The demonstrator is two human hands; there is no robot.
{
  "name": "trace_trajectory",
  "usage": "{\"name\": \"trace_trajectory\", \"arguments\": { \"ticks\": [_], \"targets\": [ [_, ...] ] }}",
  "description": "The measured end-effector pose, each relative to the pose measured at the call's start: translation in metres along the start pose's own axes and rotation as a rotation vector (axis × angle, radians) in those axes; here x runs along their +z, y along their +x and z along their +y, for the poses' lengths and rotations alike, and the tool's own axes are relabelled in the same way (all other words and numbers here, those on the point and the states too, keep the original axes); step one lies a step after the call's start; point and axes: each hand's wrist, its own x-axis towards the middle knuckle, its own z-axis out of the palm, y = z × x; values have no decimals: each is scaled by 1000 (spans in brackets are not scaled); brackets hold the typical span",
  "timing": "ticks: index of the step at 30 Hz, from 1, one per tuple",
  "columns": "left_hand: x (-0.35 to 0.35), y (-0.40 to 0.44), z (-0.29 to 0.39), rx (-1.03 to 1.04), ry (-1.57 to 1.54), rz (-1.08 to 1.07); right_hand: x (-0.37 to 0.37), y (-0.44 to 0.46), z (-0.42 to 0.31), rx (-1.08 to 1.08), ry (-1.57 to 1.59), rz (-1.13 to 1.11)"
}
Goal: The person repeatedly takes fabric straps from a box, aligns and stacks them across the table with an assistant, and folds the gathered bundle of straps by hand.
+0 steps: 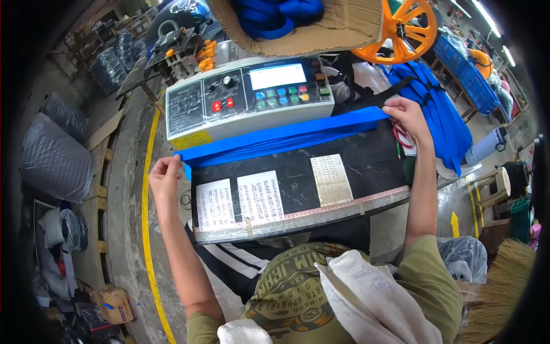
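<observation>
A bundle of blue webbing straps [281, 135] stretches across the back of a black work board [298, 172]. My left hand [164, 174] pinches its left end at the board's left corner. At the far right end, my right hand [408, 116] is closed on the same straps. Just behind the straps stands a white control machine [252, 123] with a lit screen [278, 75], coloured buttons and red switches. Paper sheets with writing [260, 195] lie on the board, and a measuring tape [344, 205] runs along its near edge.
More blue straps [438, 109] hang on the right. A cardboard box [349, 35] holding blue webbing rolls stands above the machine, beside an orange reel [404, 28]. Wrapped rolls [57, 157] stand at left. A straw broom [501, 292] is at lower right.
</observation>
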Motion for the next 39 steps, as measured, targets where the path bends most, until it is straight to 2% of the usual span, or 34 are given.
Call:
{"name": "trace_trajectory", "arguments": {
  "ticks": [3, 6, 8, 15, 18, 19, 22, 26, 29, 31, 32, 34, 37, 39],
  "targets": [
    [1, 21, -17, 6, 71, -37, 4, 21, 6, -27, 26, 8],
    [-1, 31, -31, 7, 110, -55, 10, 31, 9, -5, -246, -9],
    [1, 30, -39, -4, 113, -56, 9, 38, 18, -25, -267, -27],
    [19, 9, -4, 57, 187, -7, 2, 44, 5, -90, -376, -127],
    [19, 9, -5, 69, 228, -20, -4, 35, -21, -58, -290, -411],
    [19, 10, -6, 72, 235, -23, -2, 36, -21, -58, -290, -409],
    [20, 11, -7, 74, 238, -25, 3, 45, -22, -367, -599, -444],
    [19, 10, -7, 60, 243, -20, 0, 63, -26, -253, -682, -603],
    [22, 13, -11, 44, 269, -6, -6, 60, -27, -270, -760, -621],
    [13, 16, -21, 140, 249, -13, 3, 65, -29, -290, -790, -652],
    [9, 16, -17, 118, 242, -27, 3, 66, -28, -289, -789, -667],
    [2, 9, -5, 91, 239, -7, 6, 61, -35, -166, -793, -633],
    [3, 1, 15, 154, 407, -175, 9, 60, -40, -172, -820, -634],
    [7, 3, 19, 167, 458, -164, 9, 58, -42, -166, -837, -622]
  ]
}}
